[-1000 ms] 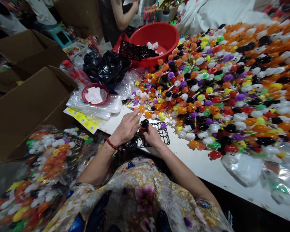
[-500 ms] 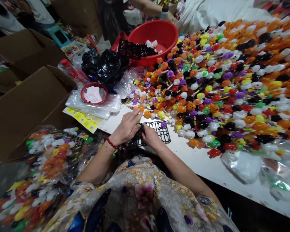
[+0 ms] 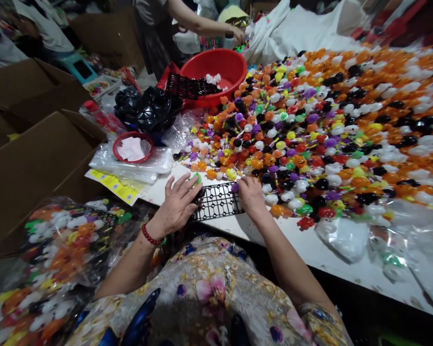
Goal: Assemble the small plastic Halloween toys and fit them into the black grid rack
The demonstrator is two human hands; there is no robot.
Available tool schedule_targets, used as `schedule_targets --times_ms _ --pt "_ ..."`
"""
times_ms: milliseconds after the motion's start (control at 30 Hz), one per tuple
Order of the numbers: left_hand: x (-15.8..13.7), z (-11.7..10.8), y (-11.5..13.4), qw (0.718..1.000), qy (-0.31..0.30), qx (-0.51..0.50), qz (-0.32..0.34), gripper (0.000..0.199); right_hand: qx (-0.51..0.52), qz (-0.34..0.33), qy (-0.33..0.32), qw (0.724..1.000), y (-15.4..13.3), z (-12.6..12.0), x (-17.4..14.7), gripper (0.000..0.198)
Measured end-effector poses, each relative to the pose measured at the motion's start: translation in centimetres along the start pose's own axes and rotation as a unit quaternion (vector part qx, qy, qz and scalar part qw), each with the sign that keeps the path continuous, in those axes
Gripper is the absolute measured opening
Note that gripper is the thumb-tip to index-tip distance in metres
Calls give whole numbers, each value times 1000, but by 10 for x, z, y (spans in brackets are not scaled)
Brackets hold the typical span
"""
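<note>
A black plastic grid rack [image 3: 220, 201] lies on the white table in front of me. My left hand [image 3: 176, 204] is at the rack's left end, palm down with the fingers spread and the thumb toward the grid. Just past its fingertips shows a green topper [image 3: 197, 178]. At the rack's right end my right hand [image 3: 253, 198] is closed, its curled fingertips at a small purple topper [image 3: 235, 187]. Whatever lies under the right fingers is hidden. Beyond the rack spreads a heap of colourful figure-topped sticks [image 3: 274, 144].
On the left are a red basket [image 3: 152, 153] with paper slips, clear bags [image 3: 162, 161], a black bag [image 3: 155, 108] and cartons [image 3: 39, 178]. Behind stands a red tub [image 3: 234, 72]. Bagged toys [image 3: 72, 240] lie low at left. A co-worker's arm [image 3: 202, 24] reaches across at the back.
My hands were together over the rack's left part. The right hand has moved right to the purple topper, and the left has drawn slightly left with its fingers spreading.
</note>
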State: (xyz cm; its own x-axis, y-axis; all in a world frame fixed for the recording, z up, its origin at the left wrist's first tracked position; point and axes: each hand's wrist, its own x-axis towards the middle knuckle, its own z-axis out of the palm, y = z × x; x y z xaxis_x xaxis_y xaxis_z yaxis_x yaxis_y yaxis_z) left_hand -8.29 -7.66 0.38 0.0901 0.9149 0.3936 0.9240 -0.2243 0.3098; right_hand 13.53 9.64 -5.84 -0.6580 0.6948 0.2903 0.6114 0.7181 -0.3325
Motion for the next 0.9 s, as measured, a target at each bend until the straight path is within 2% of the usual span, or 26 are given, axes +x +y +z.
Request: schedule_targets --times_ms 67,167,300,433,500,567,633,733,800,900 --pt "-3 0 4 1000 1 -8 3 55 -45 4 -16 999 5 -5 9 30" --pt "-5 2 9 1000 10 -15 6 56 -75 -14 -53 996 -7 1 28 26" --pt "-5 1 15 1000 13 -8 13 56 -70 -7 -85 994 -29 19 52 23" --pt "-8 1 18 1000 11 1 12 56 -36 6 -74 997 -39 24 57 24" --pt "-10 1 18 1000 11 1 7 57 6 28 -56 998 -40 22 48 22" --pt "-12 2 18 1000 15 -7 2 59 93 69 -45 992 -43 19 33 19" --pt "-14 3 18 1000 18 -20 2 60 218 111 -61 968 -48 18 15 16" --pt "-15 6 17 999 3 -31 6 61 365 141 -132 911 -60 21 -9 14" --pt "-15 9 16 999 -9 -35 7 61 401 143 -161 891 -69 24 -18 13" --pt "-14 14 14 999 -13 -44 5 60 390 113 -163 899 -80 29 -21 7"
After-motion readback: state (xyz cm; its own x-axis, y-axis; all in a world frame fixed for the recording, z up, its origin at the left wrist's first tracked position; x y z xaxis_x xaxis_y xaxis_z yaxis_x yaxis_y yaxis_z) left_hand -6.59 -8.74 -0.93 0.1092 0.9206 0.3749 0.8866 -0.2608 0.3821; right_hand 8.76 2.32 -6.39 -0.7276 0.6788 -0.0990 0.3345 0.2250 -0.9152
